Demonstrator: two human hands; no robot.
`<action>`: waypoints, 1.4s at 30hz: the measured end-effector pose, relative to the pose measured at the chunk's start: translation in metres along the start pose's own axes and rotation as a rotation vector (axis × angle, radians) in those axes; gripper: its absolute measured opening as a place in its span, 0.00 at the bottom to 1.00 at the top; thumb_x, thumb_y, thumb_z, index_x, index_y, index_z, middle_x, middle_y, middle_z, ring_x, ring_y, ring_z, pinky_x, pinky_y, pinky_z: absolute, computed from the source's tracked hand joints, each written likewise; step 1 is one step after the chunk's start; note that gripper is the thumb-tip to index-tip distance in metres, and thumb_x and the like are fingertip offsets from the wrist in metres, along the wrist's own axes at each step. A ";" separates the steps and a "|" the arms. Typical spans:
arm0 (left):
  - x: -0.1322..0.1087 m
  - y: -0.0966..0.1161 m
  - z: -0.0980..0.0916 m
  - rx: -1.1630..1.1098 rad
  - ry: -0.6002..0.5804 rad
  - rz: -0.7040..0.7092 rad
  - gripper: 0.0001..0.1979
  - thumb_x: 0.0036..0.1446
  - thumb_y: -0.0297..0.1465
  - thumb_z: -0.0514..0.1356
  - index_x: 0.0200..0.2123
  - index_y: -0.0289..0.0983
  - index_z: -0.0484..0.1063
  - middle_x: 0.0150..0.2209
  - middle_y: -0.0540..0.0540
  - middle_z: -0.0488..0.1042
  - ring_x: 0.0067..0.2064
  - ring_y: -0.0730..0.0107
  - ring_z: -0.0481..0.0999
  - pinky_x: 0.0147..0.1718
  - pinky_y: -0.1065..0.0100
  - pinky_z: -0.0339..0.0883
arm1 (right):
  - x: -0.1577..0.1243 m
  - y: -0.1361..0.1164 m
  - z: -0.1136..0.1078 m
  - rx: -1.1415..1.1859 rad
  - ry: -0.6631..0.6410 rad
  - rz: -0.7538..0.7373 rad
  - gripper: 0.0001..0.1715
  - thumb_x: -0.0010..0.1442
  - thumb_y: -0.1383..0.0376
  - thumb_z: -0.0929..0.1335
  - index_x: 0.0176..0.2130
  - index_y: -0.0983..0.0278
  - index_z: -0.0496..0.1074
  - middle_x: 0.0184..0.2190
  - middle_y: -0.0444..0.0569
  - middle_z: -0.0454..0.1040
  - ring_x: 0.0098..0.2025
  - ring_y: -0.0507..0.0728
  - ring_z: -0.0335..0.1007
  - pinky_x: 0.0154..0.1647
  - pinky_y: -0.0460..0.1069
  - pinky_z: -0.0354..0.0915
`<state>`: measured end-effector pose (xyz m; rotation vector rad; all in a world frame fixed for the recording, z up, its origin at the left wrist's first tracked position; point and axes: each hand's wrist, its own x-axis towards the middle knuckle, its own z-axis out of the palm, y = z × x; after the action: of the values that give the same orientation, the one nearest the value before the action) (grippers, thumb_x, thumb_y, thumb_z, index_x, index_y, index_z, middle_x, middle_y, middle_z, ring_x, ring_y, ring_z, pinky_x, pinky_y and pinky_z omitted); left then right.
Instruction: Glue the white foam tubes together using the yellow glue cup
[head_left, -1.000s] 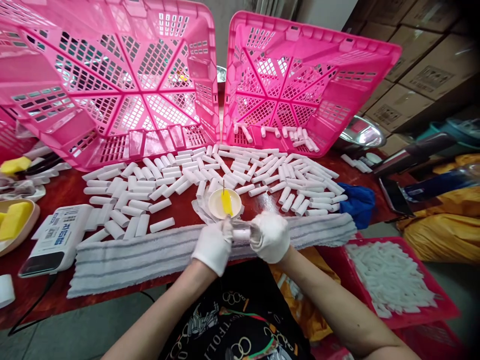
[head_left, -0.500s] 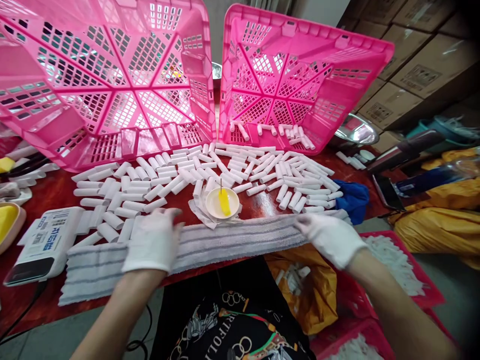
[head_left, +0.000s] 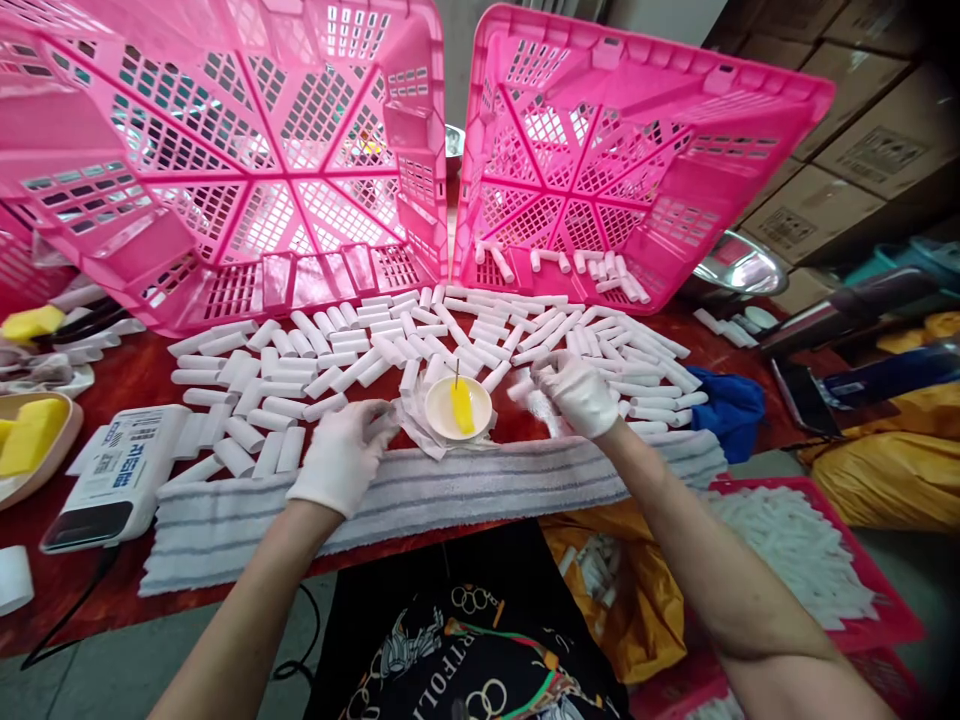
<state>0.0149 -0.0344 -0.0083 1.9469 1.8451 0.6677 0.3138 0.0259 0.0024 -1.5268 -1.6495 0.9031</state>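
My left hand [head_left: 343,456], in a white glove, hovers over the striped towel [head_left: 480,490] at the table's front. Its fingers are a little bent and apart, with nothing visible in them. They point at the crumpled tissue [head_left: 420,432] under a small white bowl [head_left: 439,408], which holds a yellow piece [head_left: 463,405] and a thin dark stick. My gloved right hand [head_left: 579,393] is right of the bowl, its fingers curled down beside a white roll [head_left: 519,388]. Blur hides what lies between those fingertips. Many similar white rolls [head_left: 289,390] cover the table behind the bowl.
Two pink crates [head_left: 292,178] [head_left: 645,215] lie tipped with their open sides toward me. A white digital scale [head_left: 124,470] and a dish with yellow blocks [head_left: 34,435] are on the left. At right are a blue cloth [head_left: 724,410] and a low pink crate [head_left: 892,610] of white pieces.
My right hand has left the towel's right part and moved left and away from me, to the rolls beside the bowl. My left hand has shifted right, toward the tissue. The view has shifted slightly.
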 end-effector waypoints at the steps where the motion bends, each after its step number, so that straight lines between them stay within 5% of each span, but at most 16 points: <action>1: 0.000 0.005 0.005 -0.126 -0.002 -0.011 0.18 0.55 0.41 0.52 0.44 0.38 0.68 0.43 0.44 0.74 0.44 0.63 0.71 0.45 0.65 0.62 | -0.003 -0.003 0.005 0.093 -0.064 0.037 0.24 0.55 0.52 0.64 0.41 0.68 0.70 0.20 0.45 0.70 0.20 0.50 0.64 0.21 0.46 0.61; 5: 0.003 0.021 0.023 -0.432 -0.034 -0.119 0.21 0.56 0.44 0.50 0.47 0.38 0.65 0.38 0.47 0.74 0.37 0.70 0.73 0.39 0.69 0.66 | -0.006 -0.008 0.042 0.380 -0.230 0.149 0.28 0.53 0.49 0.64 0.44 0.67 0.70 0.23 0.45 0.71 0.19 0.49 0.64 0.20 0.46 0.63; 8: 0.007 0.021 0.031 -0.481 -0.029 -0.173 0.23 0.56 0.46 0.50 0.48 0.38 0.65 0.34 0.47 0.73 0.32 0.71 0.72 0.36 0.69 0.66 | -0.004 0.000 0.061 0.226 -0.088 -0.034 0.20 0.52 0.54 0.67 0.40 0.65 0.73 0.31 0.48 0.74 0.31 0.52 0.70 0.35 0.47 0.67; 12: 0.008 0.008 0.038 -0.528 -0.029 -0.184 0.25 0.55 0.45 0.51 0.50 0.35 0.64 0.45 0.42 0.73 0.42 0.66 0.72 0.43 0.66 0.65 | -0.006 0.018 0.063 0.108 -0.053 -0.231 0.16 0.53 0.57 0.67 0.39 0.63 0.75 0.35 0.48 0.74 0.38 0.55 0.70 0.45 0.51 0.65; 16: 0.009 0.002 0.035 -0.301 -0.040 -0.114 0.23 0.54 0.41 0.53 0.50 0.36 0.67 0.48 0.41 0.72 0.47 0.60 0.70 0.48 0.61 0.62 | -0.011 0.027 0.063 0.117 -0.108 -0.223 0.22 0.55 0.59 0.66 0.49 0.61 0.70 0.45 0.49 0.72 0.46 0.55 0.68 0.52 0.51 0.62; 22: 0.017 0.009 0.015 0.250 -0.018 -0.064 0.15 0.46 0.39 0.59 0.37 0.41 0.76 0.46 0.42 0.70 0.45 0.50 0.68 0.45 0.53 0.60 | -0.018 0.023 0.067 0.053 -0.085 -0.168 0.17 0.53 0.56 0.67 0.41 0.61 0.74 0.32 0.47 0.73 0.34 0.55 0.70 0.40 0.51 0.67; 26: 0.019 0.004 0.016 0.059 -0.059 -0.106 0.16 0.49 0.37 0.57 0.42 0.38 0.71 0.39 0.43 0.73 0.40 0.59 0.71 0.41 0.61 0.63 | -0.024 0.019 0.068 0.061 -0.087 -0.170 0.23 0.55 0.58 0.66 0.49 0.61 0.70 0.40 0.49 0.73 0.40 0.55 0.70 0.44 0.50 0.66; 30: 0.016 -0.002 0.020 -0.265 0.035 -0.196 0.24 0.48 0.39 0.58 0.49 0.38 0.64 0.35 0.46 0.73 0.31 0.67 0.72 0.35 0.65 0.66 | -0.030 0.026 0.069 -0.154 -0.042 -0.294 0.15 0.53 0.61 0.68 0.42 0.59 0.74 0.33 0.49 0.73 0.34 0.54 0.68 0.39 0.51 0.66; 35: 0.009 0.000 0.022 -0.659 0.003 -0.228 0.20 0.43 0.39 0.62 0.39 0.35 0.65 0.37 0.46 0.73 0.37 0.68 0.73 0.39 0.66 0.67 | -0.037 0.030 0.072 -0.075 -0.002 -0.293 0.20 0.55 0.59 0.66 0.48 0.61 0.71 0.36 0.50 0.72 0.36 0.54 0.69 0.39 0.49 0.66; 39: 0.004 0.000 0.031 -0.679 0.017 -0.276 0.22 0.39 0.38 0.65 0.36 0.36 0.62 0.35 0.47 0.71 0.36 0.68 0.74 0.38 0.65 0.69 | -0.041 0.014 0.071 -0.148 -0.001 -0.279 0.15 0.56 0.59 0.65 0.36 0.65 0.76 0.29 0.48 0.70 0.29 0.52 0.65 0.30 0.47 0.62; 42: -0.001 0.004 0.032 -0.751 -0.032 -0.326 0.22 0.42 0.38 0.64 0.38 0.36 0.60 0.33 0.48 0.70 0.31 0.68 0.74 0.33 0.65 0.70 | -0.046 -0.002 0.067 -0.070 -0.125 -0.097 0.18 0.52 0.54 0.67 0.25 0.67 0.74 0.22 0.44 0.66 0.23 0.49 0.61 0.23 0.45 0.58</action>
<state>0.0366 -0.0337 -0.0318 1.1404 1.5212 1.0193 0.2580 -0.0225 -0.0312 -1.4476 -1.8464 0.9129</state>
